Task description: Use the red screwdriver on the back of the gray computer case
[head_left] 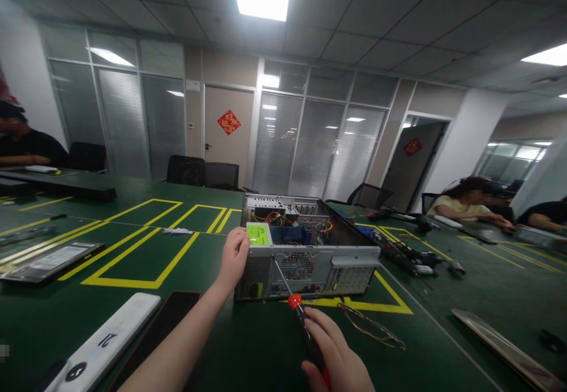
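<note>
The left hand, fingers curled, is at the left corner of the computer case, by a green-labelled box; whether it grips, I cannot tell. The case stands open-topped on the table, grey metal, perforated panel toward the wearer, coloured wires inside. In front of it, the right hand grips a red-and-black screwdriver, its thin shaft angled to the panel. The case's floor is hidden, the tip's contact too small to tell, the right wrist cut off.

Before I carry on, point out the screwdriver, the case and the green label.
Screwdriver (pixel 295 302), head view, on the red collar.
Case (pixel 323 264), head view, on the near metal panel.
Green label (pixel 259 234), head view, on its middle.
</note>
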{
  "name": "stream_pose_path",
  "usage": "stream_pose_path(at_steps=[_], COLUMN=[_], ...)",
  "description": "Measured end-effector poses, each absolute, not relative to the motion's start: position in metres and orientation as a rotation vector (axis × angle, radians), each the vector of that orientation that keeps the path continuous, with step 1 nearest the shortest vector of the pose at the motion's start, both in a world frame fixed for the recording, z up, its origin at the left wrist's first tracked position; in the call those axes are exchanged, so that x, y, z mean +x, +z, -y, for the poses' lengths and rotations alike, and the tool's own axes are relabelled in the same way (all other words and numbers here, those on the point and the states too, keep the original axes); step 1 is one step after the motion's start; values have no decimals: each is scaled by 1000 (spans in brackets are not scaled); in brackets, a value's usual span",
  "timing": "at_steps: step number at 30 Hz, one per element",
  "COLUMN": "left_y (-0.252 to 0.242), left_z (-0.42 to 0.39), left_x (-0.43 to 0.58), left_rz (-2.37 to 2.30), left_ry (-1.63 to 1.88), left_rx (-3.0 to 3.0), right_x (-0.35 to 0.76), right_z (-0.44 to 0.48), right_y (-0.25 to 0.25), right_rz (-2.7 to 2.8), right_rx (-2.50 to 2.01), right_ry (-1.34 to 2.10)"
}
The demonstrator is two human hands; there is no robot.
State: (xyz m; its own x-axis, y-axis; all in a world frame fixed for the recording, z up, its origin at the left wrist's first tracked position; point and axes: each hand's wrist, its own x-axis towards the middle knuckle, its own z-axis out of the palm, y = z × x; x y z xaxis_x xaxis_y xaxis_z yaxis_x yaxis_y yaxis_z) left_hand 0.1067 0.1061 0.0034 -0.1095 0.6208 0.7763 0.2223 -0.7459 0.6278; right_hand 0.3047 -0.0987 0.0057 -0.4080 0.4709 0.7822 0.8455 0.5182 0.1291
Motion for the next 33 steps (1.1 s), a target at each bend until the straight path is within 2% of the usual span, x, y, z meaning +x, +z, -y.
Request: stream_pose_path(at_steps=[9,16,22,33], left_y=[1,-1,-1,0], left_z=[-106,-108,-107,-103], left_x=[107,111,113,116], left_rz=[-928,-979,-1031,-1036], left_ry=[1932,1991,2020,2005], left_rx=[1863,1827,1813,1810], right_x=[298,306,308,312], right_z=[96,99,98,103], right_y=[-5,4,10,23], right_rz=[1863,1899,1937,1924], right_rx=[-1035,-1228,-1132,-1245], right_ry=[-880,-694,-806,-830])
